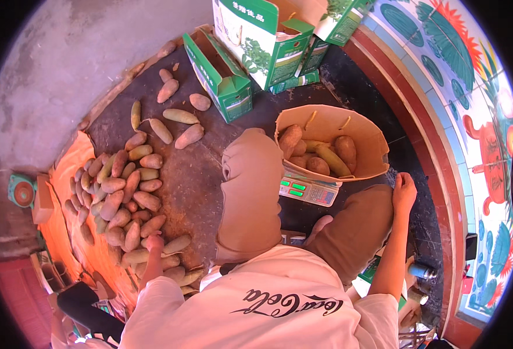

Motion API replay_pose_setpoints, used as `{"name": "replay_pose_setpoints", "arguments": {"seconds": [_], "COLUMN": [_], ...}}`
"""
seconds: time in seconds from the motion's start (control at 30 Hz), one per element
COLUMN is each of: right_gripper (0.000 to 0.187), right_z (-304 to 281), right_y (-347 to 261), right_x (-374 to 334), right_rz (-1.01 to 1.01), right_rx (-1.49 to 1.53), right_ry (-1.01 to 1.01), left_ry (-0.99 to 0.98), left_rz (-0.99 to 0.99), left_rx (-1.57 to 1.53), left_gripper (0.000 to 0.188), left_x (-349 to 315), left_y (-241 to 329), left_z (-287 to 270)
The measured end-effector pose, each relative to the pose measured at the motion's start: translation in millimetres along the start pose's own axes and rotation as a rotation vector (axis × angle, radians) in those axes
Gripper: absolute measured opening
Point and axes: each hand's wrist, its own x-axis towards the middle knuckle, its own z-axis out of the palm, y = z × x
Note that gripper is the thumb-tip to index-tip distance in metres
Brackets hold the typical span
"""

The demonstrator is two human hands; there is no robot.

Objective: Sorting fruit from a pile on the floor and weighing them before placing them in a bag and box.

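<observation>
My left hand (153, 242) reaches down to the near right side of a heap of long root vegetables (112, 185), reddish-brown and some greenish. Its fingers close around one at the heap's edge, partly hidden by the hand. My right hand (404, 187) is beside my right knee, fingers curled in, with nothing visible in them. Left of it, an open cardboard box (364, 132) holds several of the same roots (328, 157). That box rests on a digital scale (308, 191) with a lit green display.
Several loose roots (179, 116) lie beyond the heap on the dark mat. Green-and-white cartons (259, 43), one a low open box (221, 75), stand at the far side. An orange sheet (64, 203) borders the heap at left. A painted tiled wall (460, 116) curves along the right.
</observation>
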Motion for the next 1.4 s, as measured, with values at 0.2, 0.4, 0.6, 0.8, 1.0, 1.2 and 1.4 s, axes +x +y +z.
{"name": "replay_pose_setpoints", "arguments": {"seconds": [0.2, 0.4, 0.6, 0.8, 1.0, 1.2, 1.4], "right_gripper": [0.015, 0.014, 0.014, 0.014, 0.014, 0.013, 0.013], "right_z": [5, -4, -5, -6, -10, -8, -4], "right_y": [-6, 5, 8, 11, 16, 12, 7], "right_x": [1, -6, -7, -9, -11, -10, -9], "right_rz": [0.016, 0.034, 0.068, 0.059, 0.082, 0.055, 0.024], "right_rx": [0.035, 0.031, 0.079, 0.094, 0.094, 0.121, 0.144], "right_ry": [-0.027, 0.04, 0.053, 0.094, 0.083, 0.102, 0.105], "left_ry": [-0.067, -0.394, -0.537, -0.581, -0.513, -0.29, -0.063], "left_rz": [0.036, -0.132, -0.052, 0.083, -0.091, 0.159, 0.622], "left_rx": [-0.281, -0.983, -1.044, -0.725, -0.837, -1.229, -1.385], "left_gripper": [0.017, 0.017, 0.018, 0.02, 0.016, 0.019, 0.017], "left_x": [44, -5, -32, -30, -41, -40, -70], "left_y": [-6, 107, 162, 165, 175, 198, 252], "left_z": [30, -15, -13, 31, -5, -108, -226]}}
